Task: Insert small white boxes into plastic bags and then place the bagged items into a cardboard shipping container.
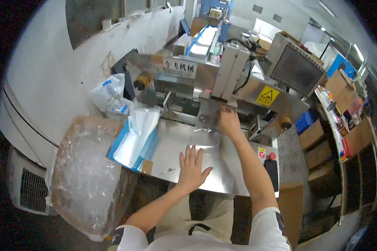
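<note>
I see a yellow triangular warning label (pixel 267 96) on the machine's far right panel and a white rectangular sign (pixel 174 67) at its far left. My right hand (pixel 229 121) pinches a clear plastic bag (pixel 205 125) at the machine's mouth; my left hand (pixel 191 167) lies flat, fingers spread, on the steel counter (pixel 171 146). A blue tray of clear bags (pixel 134 138) crowds the counter's left edge, and bare steel lies between my hands.

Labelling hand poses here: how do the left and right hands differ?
The left hand lies flat, fingers spread, palm down on the steel table; the right hand is curled, gripping the far edge of a clear plastic bag. The left hand is near the person, the right hand reaches up to the machine. Both are bare.
</note>
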